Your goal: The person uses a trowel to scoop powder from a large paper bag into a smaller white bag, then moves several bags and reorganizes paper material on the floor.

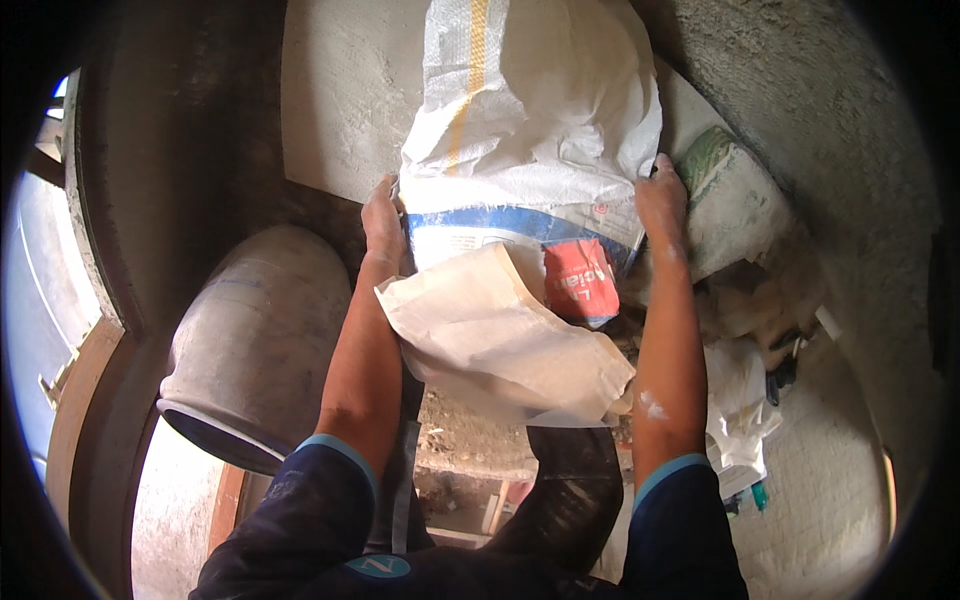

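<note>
A white woven plastic sack (570, 110) with a yellow stripe spreads out in front of me. My left hand (383, 222) is closed on its left edge, near the mouth. At the opposite edge, my right hand (662, 205) grips the sack with the thumb pointing up. Just below the woven sack's mouth shows a white and blue printed bag (470, 228), partly covered by it. Between my forearms hangs a torn flap of tan paper (500, 330). A red printed paper piece (580, 280) sits beside the flap. White dust marks my right forearm.
A dusty grey plastic barrel (260, 340) lies tipped to the left of my left arm. To the right is a dusty bag with a green patch (725, 195). Crumpled white sacking (740, 410) lies lower right. Rough walls surround the spot, with a bright window (40, 300) far left.
</note>
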